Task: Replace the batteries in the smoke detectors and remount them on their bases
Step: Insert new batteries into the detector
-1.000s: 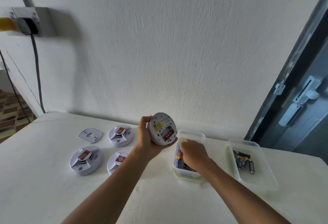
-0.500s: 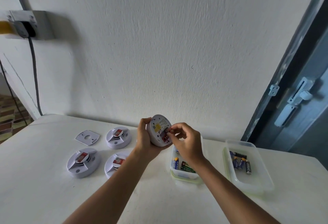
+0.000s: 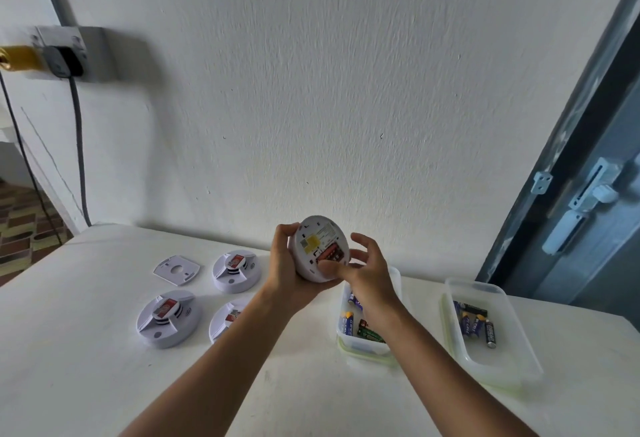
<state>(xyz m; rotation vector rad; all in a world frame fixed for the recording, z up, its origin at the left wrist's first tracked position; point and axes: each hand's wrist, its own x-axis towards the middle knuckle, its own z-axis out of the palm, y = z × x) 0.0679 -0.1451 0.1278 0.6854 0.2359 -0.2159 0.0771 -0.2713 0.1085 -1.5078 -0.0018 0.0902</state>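
Now left hand [image 3: 285,272] grips smoke detector [image 3: 317,249] underside-up above worktop [image 3: 86,367]; right hand [image 3: 363,268] fingers [image 3: 327,267] loosely curled, thumb pressing into battery bay, holding nothing visible.

Clear plastic tub [image 3: 504,360], rough wall [image 3: 346,90]

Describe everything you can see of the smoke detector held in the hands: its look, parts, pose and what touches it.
The held smoke detector is a round white disc of plastic, raised above the table with its back tilted toward the camera. The back carries a yellow sticker, a pale printed label and an open red battery compartment. The left hand grips its left rim and underside. The right hand touches it at the lower right, thumb pressing by the compartment. Whether a battery sits inside cannot be told.
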